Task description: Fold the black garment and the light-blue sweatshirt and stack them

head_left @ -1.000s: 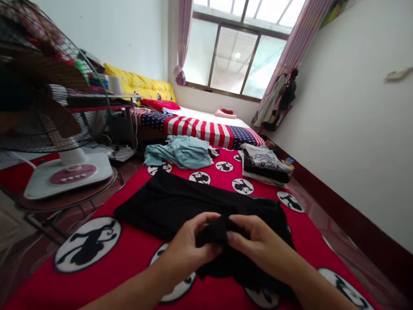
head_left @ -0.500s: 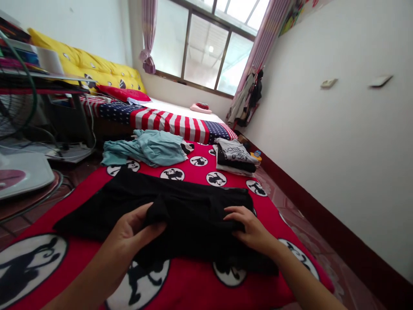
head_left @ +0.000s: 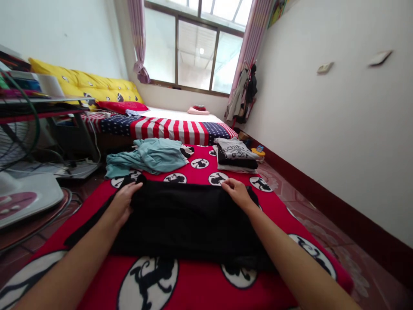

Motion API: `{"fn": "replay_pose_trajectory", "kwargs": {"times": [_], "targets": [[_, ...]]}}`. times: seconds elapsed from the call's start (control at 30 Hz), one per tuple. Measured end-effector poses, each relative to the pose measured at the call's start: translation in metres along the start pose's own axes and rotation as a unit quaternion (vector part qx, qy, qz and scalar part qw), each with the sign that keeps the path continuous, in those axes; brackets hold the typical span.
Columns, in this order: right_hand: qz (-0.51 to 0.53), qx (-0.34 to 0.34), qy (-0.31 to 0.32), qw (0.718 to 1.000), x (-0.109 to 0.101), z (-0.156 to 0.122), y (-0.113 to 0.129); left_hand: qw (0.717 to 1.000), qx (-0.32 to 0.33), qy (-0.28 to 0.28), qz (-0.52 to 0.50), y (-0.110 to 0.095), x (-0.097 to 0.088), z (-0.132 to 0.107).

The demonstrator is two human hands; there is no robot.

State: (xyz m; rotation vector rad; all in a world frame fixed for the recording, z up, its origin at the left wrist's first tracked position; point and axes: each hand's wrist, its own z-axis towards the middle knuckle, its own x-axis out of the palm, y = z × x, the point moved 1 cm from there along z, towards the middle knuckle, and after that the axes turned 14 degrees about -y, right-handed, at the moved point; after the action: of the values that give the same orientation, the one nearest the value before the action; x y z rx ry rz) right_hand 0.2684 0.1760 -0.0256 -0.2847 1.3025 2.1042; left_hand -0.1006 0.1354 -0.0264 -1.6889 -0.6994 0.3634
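Note:
A black garment (head_left: pixel 193 224), folded into a long strip, lies crosswise on a red blanket (head_left: pixel 200 284) with monkey prints in white circles. I cannot tell what kind of garment it is. At its far left corner, my left hand (head_left: pixel 124 201) is closed on a bunched bit of the black cloth. My right hand (head_left: pixel 238 193) pinches the far edge toward the right end, its fingertips close together. Beyond lie a loose teal garment (head_left: pixel 158 155) on the left and a stack of folded clothes (head_left: pixel 237 155) on the right, a grey printed shirt on top.
Behind the blanket stands a bed (head_left: pixel 174 129) with a striped and starred cover. A desk (head_left: pixel 48 107) and a white plastic object (head_left: pixel 29 198) crowd the left side. Along the right runs a white wall (head_left: pixel 322 129) with a dark red base. Clothes hang (head_left: pixel 243 94) near the window.
Both hands have moved away from me to the garment's far edge, the left also leftward. The black cloth now lies flatter, its far edge straighter. The view has tilted slightly.

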Motion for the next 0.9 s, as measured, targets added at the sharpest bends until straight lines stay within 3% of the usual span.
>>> {"fn": "replay_pose_trajectory", "kwargs": {"times": [0.1,0.17,0.3,0.37,0.47,0.57,0.63,0.73,0.8,0.9], "targets": [[-0.053,0.005,-0.025,0.998,0.007,-0.008,-0.023,0.994,-0.005,0.014,0.110,0.022,-0.007,0.023],[-0.047,0.004,-0.036,0.998,0.000,-0.015,-0.038,0.978,0.074,-0.004,0.194,0.029,-0.011,0.030],[-0.063,-0.005,-0.016,0.998,-0.020,-0.018,-0.058,0.915,0.231,-0.048,0.327,0.030,-0.008,0.035],[-0.091,-0.005,-0.003,0.996,-0.027,-0.014,-0.061,0.920,0.236,-0.050,0.309,0.030,-0.005,0.037],[-0.098,0.001,-0.025,0.995,-0.032,-0.005,-0.059,0.960,0.218,-0.058,0.168,0.031,-0.009,0.040],[-0.091,0.010,-0.063,0.994,-0.033,0.004,-0.056,0.953,0.250,-0.099,0.137,0.031,-0.021,0.043],[-0.088,0.020,-0.059,0.994,-0.034,0.005,-0.055,0.916,0.320,-0.121,0.208,0.027,-0.029,0.042],[-0.090,0.024,0.005,0.996,-0.038,0.000,-0.059,0.810,0.484,-0.136,0.301,0.017,-0.031,0.031],[-0.092,0.003,0.050,0.994,-0.042,-0.005,-0.064,0.768,0.546,-0.094,0.320,0.013,-0.024,0.020],[-0.108,-0.022,0.062,0.992,-0.047,-0.006,-0.072,0.791,0.521,0.048,0.318,0.015,-0.002,0.002]]}}
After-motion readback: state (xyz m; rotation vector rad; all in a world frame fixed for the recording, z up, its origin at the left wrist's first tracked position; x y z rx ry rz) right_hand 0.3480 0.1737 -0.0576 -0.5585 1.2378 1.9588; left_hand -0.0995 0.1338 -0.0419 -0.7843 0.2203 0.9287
